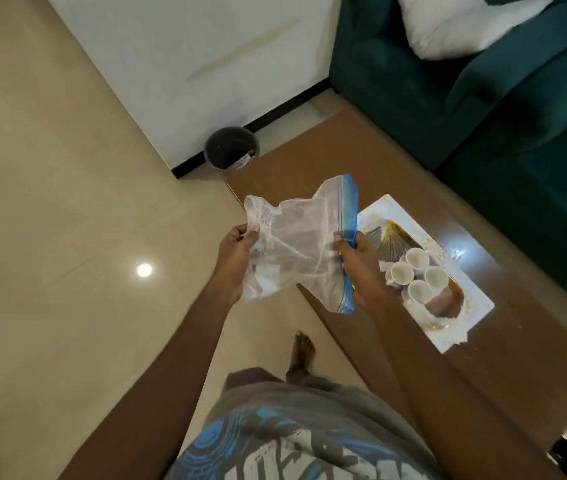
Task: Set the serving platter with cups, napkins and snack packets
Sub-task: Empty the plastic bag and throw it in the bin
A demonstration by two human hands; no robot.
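Both my hands hold a clear zip bag [295, 244] with a blue seal strip in the air, over the near-left edge of the table. My left hand [237, 258] grips its crumpled bottom end, where a few small white pieces show inside. My right hand [361, 268] pinches the blue seal edge. Right of the bag, a white rectangular platter [476, 303] with gold trim lies on the brown table [309, 168]. Several small white cups [417, 275] stand clustered on it. A fan of gold-edged napkins [391, 242] lies beyond the cups, and brownish packets [446, 301] lie on their near side.
A dark round waste bin [231, 147] stands on the floor by the white wall, past the table's far corner. A green sofa [465, 98] with a white cushion [462, 22] runs along the table's far side. My bare foot [302, 351] is on the beige tiles.
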